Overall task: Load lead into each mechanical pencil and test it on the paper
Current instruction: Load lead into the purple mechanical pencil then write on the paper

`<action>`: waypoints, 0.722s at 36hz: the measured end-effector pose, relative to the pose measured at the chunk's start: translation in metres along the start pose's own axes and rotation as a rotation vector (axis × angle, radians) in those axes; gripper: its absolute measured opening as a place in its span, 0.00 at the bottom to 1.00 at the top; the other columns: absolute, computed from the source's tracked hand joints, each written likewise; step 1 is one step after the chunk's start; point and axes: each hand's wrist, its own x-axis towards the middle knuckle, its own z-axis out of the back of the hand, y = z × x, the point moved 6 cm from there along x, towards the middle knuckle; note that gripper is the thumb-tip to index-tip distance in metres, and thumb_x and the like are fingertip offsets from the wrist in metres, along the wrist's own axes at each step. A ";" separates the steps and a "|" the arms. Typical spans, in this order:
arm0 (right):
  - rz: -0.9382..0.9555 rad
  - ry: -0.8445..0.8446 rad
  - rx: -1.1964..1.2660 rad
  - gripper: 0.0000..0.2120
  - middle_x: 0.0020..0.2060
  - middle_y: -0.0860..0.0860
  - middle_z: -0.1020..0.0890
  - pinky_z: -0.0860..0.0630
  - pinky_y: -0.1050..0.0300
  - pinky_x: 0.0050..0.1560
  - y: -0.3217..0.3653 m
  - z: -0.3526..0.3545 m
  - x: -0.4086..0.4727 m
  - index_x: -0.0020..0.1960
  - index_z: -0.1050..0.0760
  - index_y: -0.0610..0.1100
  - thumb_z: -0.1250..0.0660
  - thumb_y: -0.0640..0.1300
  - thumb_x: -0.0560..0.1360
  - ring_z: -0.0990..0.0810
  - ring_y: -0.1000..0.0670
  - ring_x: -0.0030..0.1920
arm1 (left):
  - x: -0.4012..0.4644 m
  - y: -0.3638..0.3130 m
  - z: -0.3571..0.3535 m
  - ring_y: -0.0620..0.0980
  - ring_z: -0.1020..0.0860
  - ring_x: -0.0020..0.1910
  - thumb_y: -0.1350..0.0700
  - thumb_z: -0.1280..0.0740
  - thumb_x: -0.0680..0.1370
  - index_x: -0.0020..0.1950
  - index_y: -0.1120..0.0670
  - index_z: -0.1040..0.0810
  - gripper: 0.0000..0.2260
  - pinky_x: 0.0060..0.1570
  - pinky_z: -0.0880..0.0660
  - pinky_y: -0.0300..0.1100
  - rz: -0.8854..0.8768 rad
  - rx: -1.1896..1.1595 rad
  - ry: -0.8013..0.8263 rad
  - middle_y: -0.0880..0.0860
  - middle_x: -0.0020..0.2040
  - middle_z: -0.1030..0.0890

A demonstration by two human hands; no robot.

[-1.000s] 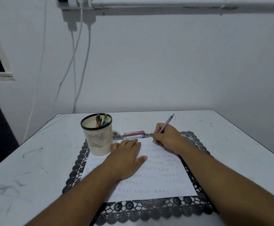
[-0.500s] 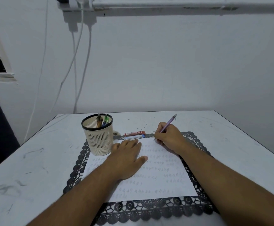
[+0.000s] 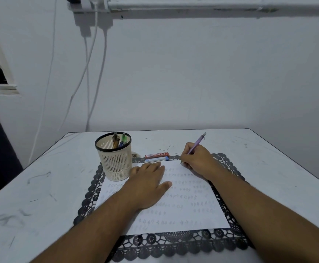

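Nearest us, a black lace mat point(image 3: 175, 243) lies on the table point(image 3: 41, 186) with the paper point(image 3: 183, 211) on top. Our left hand point(image 3: 147, 186) rests flat on the sheet, fingers straight and together. Further on, our right hand point(image 3: 198, 158) pinches the purple pencil point(image 3: 197, 142), tip at the paper's far edge. Beyond stand the pencil cup point(image 3: 115, 160) and two lead boxes point(image 3: 157, 156).

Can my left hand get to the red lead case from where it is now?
Probably yes. The left hand lies flat on the paper, and the red lead case sits just beyond its fingertips with nothing between them; the pen cup stands off to the side.
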 end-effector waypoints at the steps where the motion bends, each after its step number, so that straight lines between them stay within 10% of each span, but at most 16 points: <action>1: -0.002 -0.002 -0.012 0.07 0.34 0.41 0.19 0.30 0.62 0.26 0.000 0.000 0.000 0.41 0.26 0.39 0.30 0.34 0.76 0.24 0.55 0.26 | 0.000 0.000 0.000 0.50 0.49 0.82 0.37 0.50 0.85 0.83 0.48 0.45 0.29 0.79 0.51 0.59 0.001 0.003 0.003 0.48 0.85 0.47; 26: 0.023 -0.016 -0.057 0.08 0.40 0.34 0.16 0.31 0.61 0.26 0.003 0.000 -0.003 0.40 0.26 0.41 0.30 0.36 0.76 0.25 0.53 0.26 | 0.001 0.000 -0.001 0.51 0.49 0.83 0.36 0.50 0.85 0.84 0.48 0.46 0.30 0.78 0.51 0.59 0.001 0.017 0.004 0.48 0.85 0.48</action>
